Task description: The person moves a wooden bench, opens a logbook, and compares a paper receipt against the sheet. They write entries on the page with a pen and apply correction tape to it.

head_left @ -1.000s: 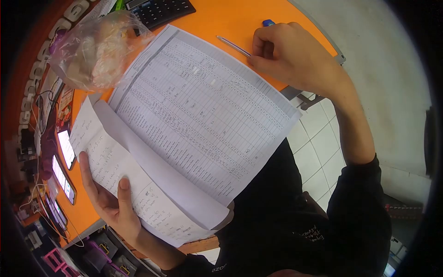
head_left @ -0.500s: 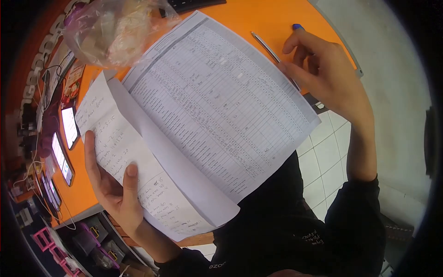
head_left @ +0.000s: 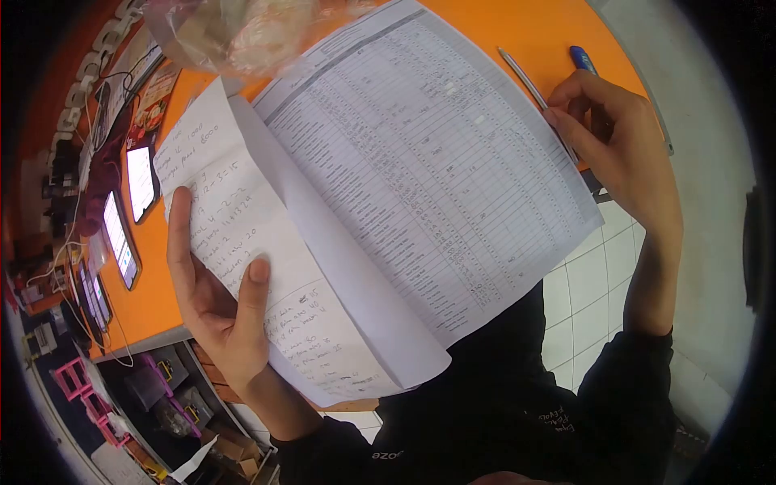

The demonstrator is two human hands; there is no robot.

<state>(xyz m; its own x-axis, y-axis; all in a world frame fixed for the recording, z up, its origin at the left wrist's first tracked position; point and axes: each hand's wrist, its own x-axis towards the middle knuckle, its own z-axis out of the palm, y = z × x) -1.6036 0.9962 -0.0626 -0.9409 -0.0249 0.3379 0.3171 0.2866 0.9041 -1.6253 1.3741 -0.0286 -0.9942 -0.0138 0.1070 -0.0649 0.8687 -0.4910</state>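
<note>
My left hand (head_left: 230, 319) is closed on a handwritten sheet of paper (head_left: 242, 242), with the thumb on top and the other fingers beneath. Next to that sheet lies a printed table form (head_left: 428, 162), its left side curling up under the handwritten page. On the right, my right hand (head_left: 618, 145) has its thumb and index finger pinched at a slim silver pen (head_left: 521, 74), which lies along the form's right edge. A blue-capped marker or similar tube (head_left: 580, 58) is just behind those fingers, partly hidden by them.
A clear plastic bag (head_left: 242, 32) with pale contents sits at the back left. Several lit phones, one of them a phone (head_left: 141, 182), lie on the orange table (head_left: 153, 303) amid cables. Below the left edge is a shelf (head_left: 174, 380) with boxes.
The view has shifted, so the papers and hands appear further right. My right index finger has come down toward the thumb at the pen. My left hand keeps its hold on the paper.
</note>
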